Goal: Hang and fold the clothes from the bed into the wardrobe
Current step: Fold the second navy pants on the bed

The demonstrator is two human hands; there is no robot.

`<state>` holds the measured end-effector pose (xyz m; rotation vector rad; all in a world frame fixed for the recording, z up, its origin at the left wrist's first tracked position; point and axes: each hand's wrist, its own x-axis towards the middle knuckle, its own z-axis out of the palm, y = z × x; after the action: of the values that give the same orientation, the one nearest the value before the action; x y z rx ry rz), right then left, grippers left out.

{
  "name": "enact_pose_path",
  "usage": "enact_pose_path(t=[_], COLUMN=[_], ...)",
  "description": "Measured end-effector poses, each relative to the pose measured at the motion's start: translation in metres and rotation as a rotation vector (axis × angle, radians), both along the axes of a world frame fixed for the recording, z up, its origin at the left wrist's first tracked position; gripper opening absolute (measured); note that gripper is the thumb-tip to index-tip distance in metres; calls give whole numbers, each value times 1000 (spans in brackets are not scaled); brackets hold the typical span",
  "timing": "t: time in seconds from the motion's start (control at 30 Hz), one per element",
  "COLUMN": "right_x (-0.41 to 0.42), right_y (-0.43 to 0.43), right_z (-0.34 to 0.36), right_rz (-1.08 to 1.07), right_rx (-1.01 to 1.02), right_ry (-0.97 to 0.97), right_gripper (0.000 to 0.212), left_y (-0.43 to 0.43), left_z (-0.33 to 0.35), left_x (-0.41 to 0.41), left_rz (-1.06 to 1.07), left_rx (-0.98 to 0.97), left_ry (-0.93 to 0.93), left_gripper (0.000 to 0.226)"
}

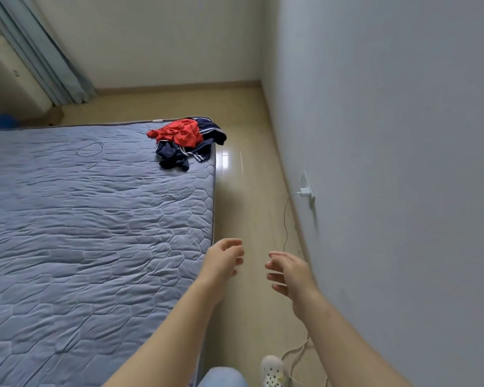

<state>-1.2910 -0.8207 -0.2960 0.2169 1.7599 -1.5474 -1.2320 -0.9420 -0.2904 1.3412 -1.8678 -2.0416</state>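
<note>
Head view: left hand [224, 258] and right hand [287, 270] seem relaxed, empty, well apart from clothes [187, 141] on bed [95, 219] corner.

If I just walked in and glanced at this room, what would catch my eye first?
Probably the red garment tangled with navy striped clothes, heaped at the far right corner of the blue quilted bed. Next, the person's empty left hand and right hand, held out over the floor beside the bed.

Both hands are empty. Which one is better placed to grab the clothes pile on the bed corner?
Left, probably. The left hand hovers at the edge of the bed, in line with the clothes pile; the right hand is over the floor, nearer the wall.
</note>
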Motion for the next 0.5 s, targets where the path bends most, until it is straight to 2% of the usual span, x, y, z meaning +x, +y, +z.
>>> enact_pose_path(t=[0.1,0.3,0.5], right_x=[-38,-117,-211], right_y=[-8,-44,-143], right_z=[-1,-14,-17], right_rz=[24,36,68], right_rx=[5,43,61], right_ry=[-17,-37,-23], right_gripper=[16,13,12], left_y=[-8,-54,-151], left_z=[0,-14,-24], left_x=[-37,-115,-204], left_rz=[-56,-7,23], left_rx=[-57,-31,-31], left_ry=[0,-28,21], left_gripper=[13,14,15])
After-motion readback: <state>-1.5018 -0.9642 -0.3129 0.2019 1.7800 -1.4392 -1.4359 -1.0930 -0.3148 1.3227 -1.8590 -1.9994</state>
